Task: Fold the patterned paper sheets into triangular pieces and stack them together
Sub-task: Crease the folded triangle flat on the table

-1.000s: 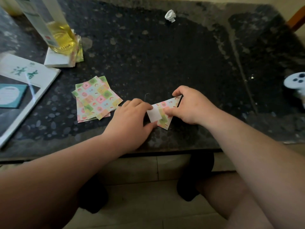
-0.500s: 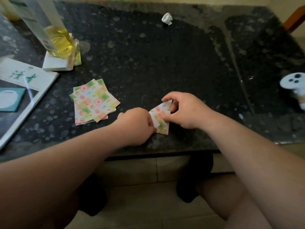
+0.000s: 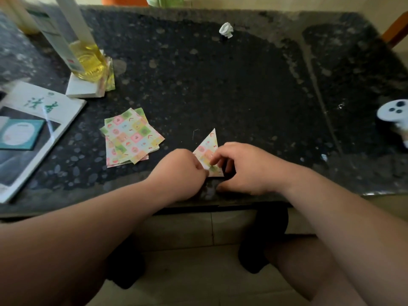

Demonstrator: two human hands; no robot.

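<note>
A: What takes up most of the view?
B: A dark speckled desk [image 3: 242, 96]. On its left edge lies a white booklet [image 3: 59, 107] with green characters, and above that a tall bottle [image 3: 88, 60] of yellow liquid stands on a white block [image 3: 81, 90].

A: And the hands?
B: Both are at the lower centre. The left hand [image 3: 181, 171] is clenched, its knuckles over the lower left corner of the folded triangle [image 3: 208, 146]. I cannot tell whether its grip has the paper. The right hand [image 3: 245, 168] presses bent fingertips [image 3: 213, 161] onto the triangle, with its thumb apart on the desk, so its grip is not closed on the paper.

A: Where is the rest of the paper?
B: A loose stack of patterned sheets [image 3: 131, 138] lies flat left of the hands. The triangle lies just right of it, 1 tip towards the top of the frame.

A: Anything smaller?
B: A white game controller [image 3: 393, 111] at the right edge, and a crumpled white wad [image 3: 226, 29] at the upper centre.
</note>
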